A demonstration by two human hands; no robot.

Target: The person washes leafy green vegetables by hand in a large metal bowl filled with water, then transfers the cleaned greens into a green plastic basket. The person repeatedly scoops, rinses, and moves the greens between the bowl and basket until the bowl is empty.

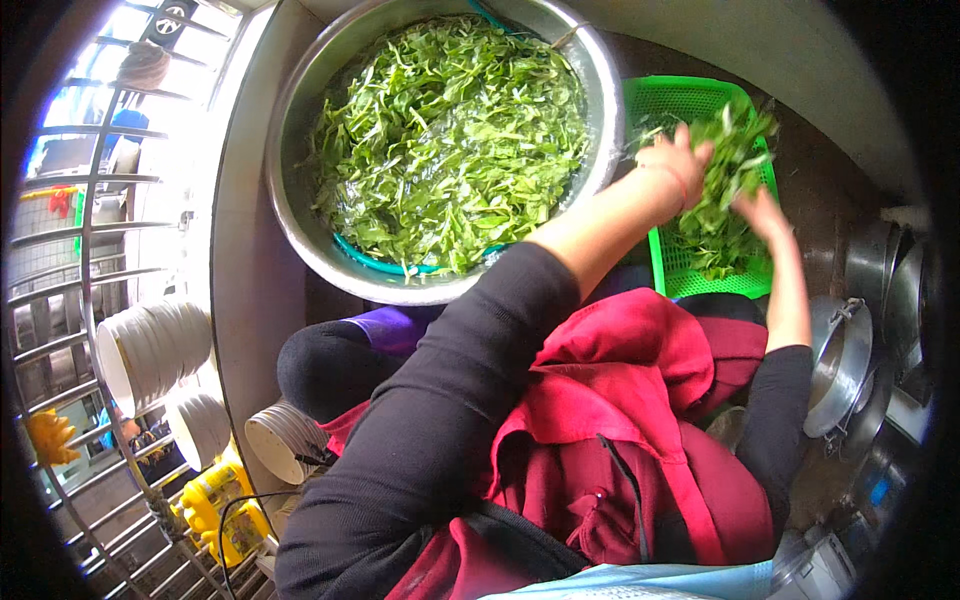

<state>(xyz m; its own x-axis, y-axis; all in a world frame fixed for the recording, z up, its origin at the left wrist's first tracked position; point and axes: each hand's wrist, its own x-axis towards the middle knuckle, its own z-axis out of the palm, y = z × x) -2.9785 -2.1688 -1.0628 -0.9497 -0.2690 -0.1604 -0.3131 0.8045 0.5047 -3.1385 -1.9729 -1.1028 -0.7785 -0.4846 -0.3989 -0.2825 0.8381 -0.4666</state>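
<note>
A bunch of wet green leaves, blurred by motion, is between my two hands above a bright green plastic basket. My left hand presses on the bunch from the left, with a red string around the wrist. From the lower right, my right hand supports it, its fingers partly hidden by leaves. More leaves lie in the basket below. Left of the basket stands a large metal basin filled with cut leafy greens in water. A teal hose runs along inside the basin.
Metal pots crowd the right side. At left, a low wall adjoins a metal grille. White stacked buckets and yellow plastic containers are near it. A black cable hangs at the lower left.
</note>
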